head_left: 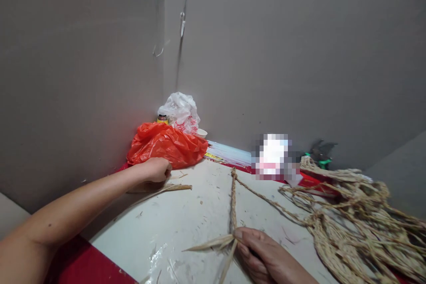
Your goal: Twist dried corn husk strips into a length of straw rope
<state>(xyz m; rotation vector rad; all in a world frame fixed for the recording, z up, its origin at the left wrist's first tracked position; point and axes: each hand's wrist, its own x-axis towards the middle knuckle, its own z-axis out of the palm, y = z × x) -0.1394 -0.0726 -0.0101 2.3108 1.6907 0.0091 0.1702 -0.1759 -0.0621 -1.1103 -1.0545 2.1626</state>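
Observation:
My left hand [153,170] reaches out to the far left of the white board [186,217], fingers curled over a dry straw strip [169,189] lying there. My right hand [262,255] sits near the bottom edge, pinched shut on the end of a braided straw rope [233,204], where loose straw leaves [213,244] fan out to the left. The braid runs away from me up the board, and a thinner twisted cord [273,204] leads from its far end to the right.
A heap of woven straw pieces [353,213] fills the right side. An orange plastic bag [166,144], a white plastic bag [181,111] and a small can [162,118] sit in the corner of the grey partition walls [282,53]. Red cloth [86,266] shows under the board.

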